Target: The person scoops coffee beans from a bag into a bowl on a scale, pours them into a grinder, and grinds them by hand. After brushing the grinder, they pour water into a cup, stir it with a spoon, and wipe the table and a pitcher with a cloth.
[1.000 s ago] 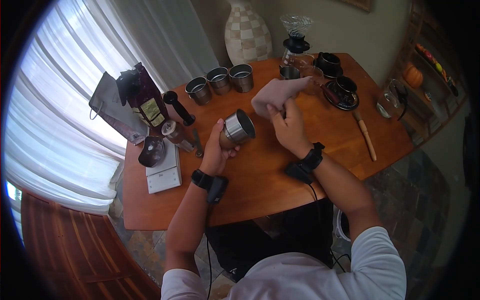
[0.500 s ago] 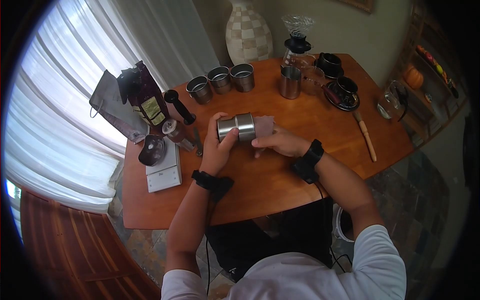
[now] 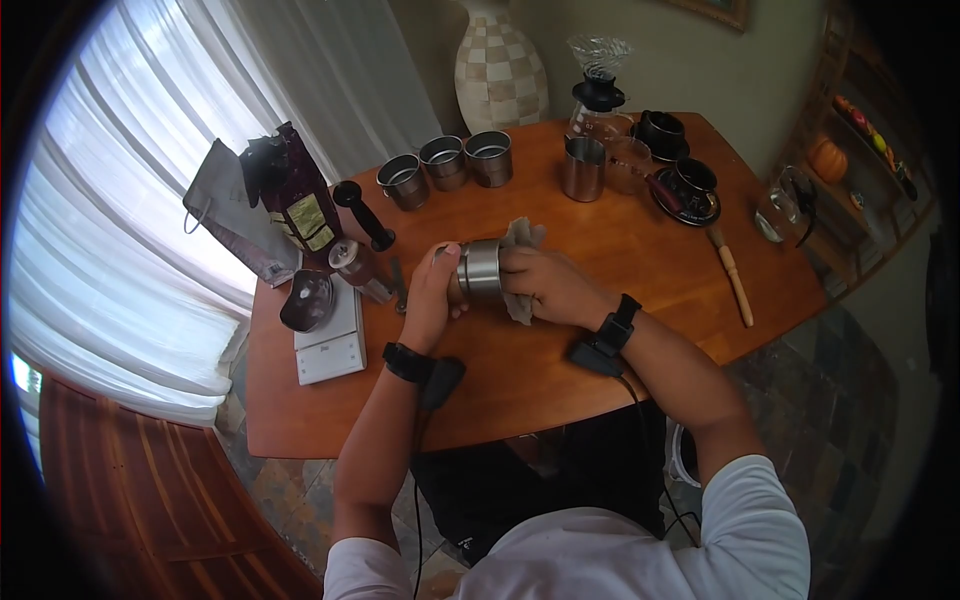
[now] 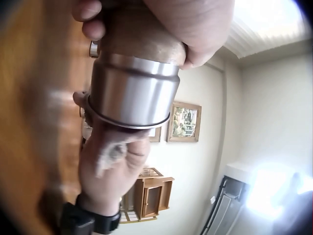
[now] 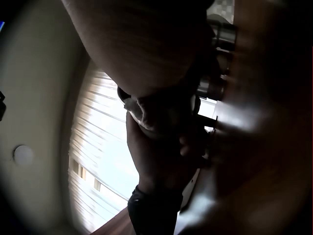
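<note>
In the head view, my left hand (image 3: 428, 298) grips a metal cup (image 3: 483, 270) with a brown band round its base, tipped on its side above the table. The left wrist view shows the cup's steel wall (image 4: 134, 95) and rim close up. My right hand (image 3: 556, 286) holds a thin pale cloth (image 3: 521, 236) at the cup's mouth. Its fingers reach past the rim, so their tips are hidden inside. Part of the cloth hangs out below and above the hand. The right wrist view is dark, with the cloth (image 5: 139, 112) faintly visible at the cup.
Three metal cups (image 3: 446, 163) stand in a row at the back. Behind my left hand are a white scale (image 3: 330, 350), a grinder (image 3: 358, 270) and a coffee bag (image 3: 305, 215). A metal pitcher (image 3: 583, 170), black cups (image 3: 690, 185) and a wooden-handled brush (image 3: 735, 275) are at right.
My right hand has brought the cloth from the back of the table down to the cup and put its fingers into the mouth. My left hand has turned the cup sideways towards it.
</note>
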Available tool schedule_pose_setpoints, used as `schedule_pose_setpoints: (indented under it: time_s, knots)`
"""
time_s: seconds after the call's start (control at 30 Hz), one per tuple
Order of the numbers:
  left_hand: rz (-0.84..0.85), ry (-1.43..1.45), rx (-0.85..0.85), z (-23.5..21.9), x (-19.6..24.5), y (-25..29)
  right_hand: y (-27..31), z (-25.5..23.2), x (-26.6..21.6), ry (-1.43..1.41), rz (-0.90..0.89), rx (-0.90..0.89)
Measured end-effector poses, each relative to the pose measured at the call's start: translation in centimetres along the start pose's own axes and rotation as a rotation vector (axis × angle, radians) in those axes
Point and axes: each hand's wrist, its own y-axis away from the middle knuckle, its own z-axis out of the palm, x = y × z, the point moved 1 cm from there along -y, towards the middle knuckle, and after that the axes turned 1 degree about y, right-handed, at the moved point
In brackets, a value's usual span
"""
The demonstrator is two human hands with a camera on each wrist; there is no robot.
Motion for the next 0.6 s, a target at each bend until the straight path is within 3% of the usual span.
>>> schedule_pose_setpoints:
  time_s: [0.07, 0.2, 0.27, 0.3, 0.37, 0.4, 0.47, 0.5, 0.6]
  knots:
    - [-0.159, 0.222, -0.061, -0.1, -0.1, 0.2, -0.7, -0.9, -1.6, 0.158, -0.074, 0.209]
    - [-0.165, 0.226, -0.061, 0.5, 0.2, 0.4, -0.5, -0.4, -1.3, 0.159, 0.025, 0.185]
    - [0.088, -0.115, -0.043, 0.9, 0.6, 0.8, -0.1, 0.7, -0.5, -0.035, 0.053, 0.259]
    - [0.088, -0.113, -0.042, 0.9, 0.5, 0.8, 0.0, 0.8, -0.2, -0.035, 0.053, 0.258]
    - [0.420, -0.293, -0.051, 1.0, 0.7, 1.1, 0.5, 1.2, 0.9, -0.805, 0.627, -0.038]
    - [0.417, -0.294, -0.050, 0.7, 0.5, 1.1, 0.7, 0.8, 1.2, -0.808, 0.627, -0.038]
    - [0.554, -0.413, -0.123, 0.1, 0.4, 0.8, 1.0, -0.2, 1.8, -1.515, 0.725, 0.059]
    - [0.556, -0.414, -0.123, 0.0, 0.4, 0.6, 1.2, -0.6, 1.7, -1.690, 0.604, 0.042]
    - [0.661, -0.318, -0.095, 0.3, 0.4, 0.3, 0.7, -1.8, 0.7, -1.916, 0.632, 0.065]
